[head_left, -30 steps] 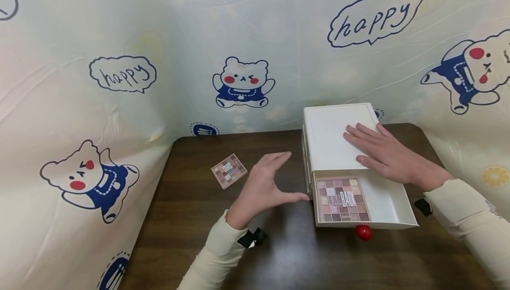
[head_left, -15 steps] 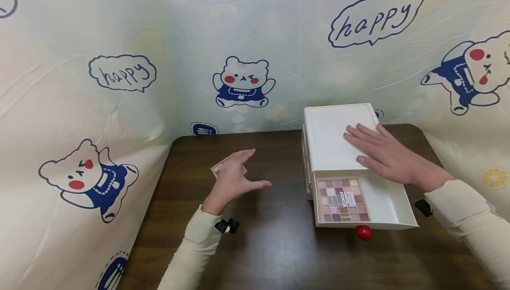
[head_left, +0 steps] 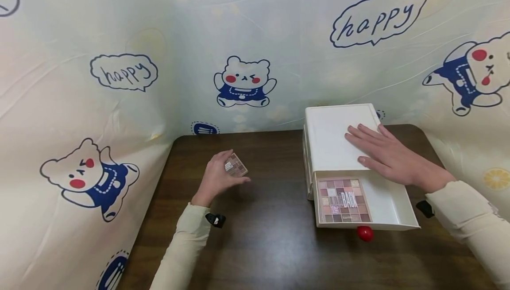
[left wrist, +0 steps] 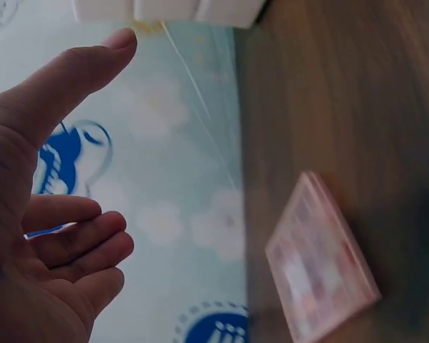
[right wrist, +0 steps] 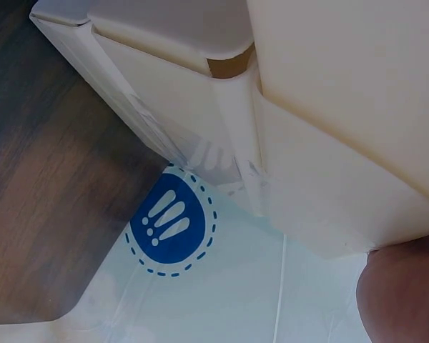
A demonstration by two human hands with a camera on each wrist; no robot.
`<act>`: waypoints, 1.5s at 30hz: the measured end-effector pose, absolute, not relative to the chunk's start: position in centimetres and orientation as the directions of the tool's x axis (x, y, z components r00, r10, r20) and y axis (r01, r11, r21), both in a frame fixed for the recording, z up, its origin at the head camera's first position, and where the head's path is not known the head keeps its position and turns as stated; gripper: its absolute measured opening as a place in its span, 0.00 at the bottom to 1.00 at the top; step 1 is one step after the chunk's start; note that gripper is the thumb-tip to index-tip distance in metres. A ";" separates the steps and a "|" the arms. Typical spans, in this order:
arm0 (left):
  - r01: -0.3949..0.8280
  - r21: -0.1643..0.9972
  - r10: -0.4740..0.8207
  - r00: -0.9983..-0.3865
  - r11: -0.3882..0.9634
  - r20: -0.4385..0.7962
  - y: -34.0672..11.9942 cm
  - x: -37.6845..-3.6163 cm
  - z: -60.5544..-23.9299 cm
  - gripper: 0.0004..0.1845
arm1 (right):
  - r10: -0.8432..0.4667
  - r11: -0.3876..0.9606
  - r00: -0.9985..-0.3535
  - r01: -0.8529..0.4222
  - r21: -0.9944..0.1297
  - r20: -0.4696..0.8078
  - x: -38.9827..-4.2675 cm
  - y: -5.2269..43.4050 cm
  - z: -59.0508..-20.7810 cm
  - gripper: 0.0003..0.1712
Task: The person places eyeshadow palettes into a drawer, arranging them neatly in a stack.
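Backdrop cloth (head_left: 279, 37): pale, glossy, creased, printed w/ bears and "happy" bubbles; rises behind the table's far and left edges.

Table (head_left: 271, 245): dark wood-grain top, rounded far-left corner.

Drawer box (head_left: 330, 135): white, smooth plastic, rectangular, at the table's far-right part. Lower drawer (head_left: 390, 201) pulled out toward the near edge; round red knob (head_left: 365, 233) on its front. Head view only shows the drawer contents: large eyeshadow palette (head_left: 344, 200), flat rectangle of pink/brown squares lettered "BACK", lying in the drawer's left half. Right wrist view (right wrist: 200, 107) shows instead the box's side seams and back corner against the cloth, not seen from the head.

Right hand (head_left: 388, 157): lies flat on the box top, fingers straight, spread slightly, gripping nothing. Unchanged vs. 1.0 s ago.

Left hand (head_left: 217, 177): near the table's far-left corner, over the small eyeshadow palette (head_left: 236, 165). Head view: fingertips appear at the palette's left edge, thumb toward its near edge; contact not confirmed. Left wrist view (left wrist: 57, 236): fingers loosely curved, thumb extended, clear gap to the palette (left wrist: 322, 261), which looks tilted there; image blurred. Grip: apart, holding nothing. 1.0 s ago this hand was mid-table beside the drawer box; it has since crossed left to the small palette.

Small palette: square, thin, pink-toned grid; 1.0 s ago fully exposed, now partly covered.
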State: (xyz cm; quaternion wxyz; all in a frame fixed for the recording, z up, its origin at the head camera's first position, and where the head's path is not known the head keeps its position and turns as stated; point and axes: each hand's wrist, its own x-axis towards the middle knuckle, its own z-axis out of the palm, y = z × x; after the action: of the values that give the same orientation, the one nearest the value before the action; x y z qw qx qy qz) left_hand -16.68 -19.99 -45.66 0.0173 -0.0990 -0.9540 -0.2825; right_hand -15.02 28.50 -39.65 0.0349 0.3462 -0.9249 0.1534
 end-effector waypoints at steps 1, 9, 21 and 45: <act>0.179 0.543 0.165 -0.983 0.820 0.075 -20.4 -16.9 -46.0 0.59 | -0.631 0.711 -0.756 -0.653 -0.260 0.172 -15.0 28.5 -39.7 0.38; 0.090 0.561 0.107 -0.994 0.823 0.003 -22.8 -18.5 -48.7 0.62 | -0.629 0.713 -0.755 -0.655 -0.249 0.185 -15.0 28.5 -39.8 0.38; 0.070 0.479 0.096 -0.995 0.875 -0.028 -25.0 -20.1 -51.8 0.60 | -0.629 0.713 -0.756 -0.654 -0.251 0.183 -15.1 28.6 -39.8 0.38; -0.087 0.547 -0.057 -0.996 0.833 -0.071 -27.3 -20.0 -55.7 0.62 | -0.625 0.719 -0.762 -0.646 -0.255 0.169 -15.0 28.4 -39.8 0.38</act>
State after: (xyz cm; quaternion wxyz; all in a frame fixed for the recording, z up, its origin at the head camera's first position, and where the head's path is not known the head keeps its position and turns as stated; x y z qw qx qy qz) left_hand -20.01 -27.25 -55.72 -0.0256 0.0377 -0.9570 -0.2866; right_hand -14.99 28.39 -39.78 0.0354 0.3429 -0.9265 0.1509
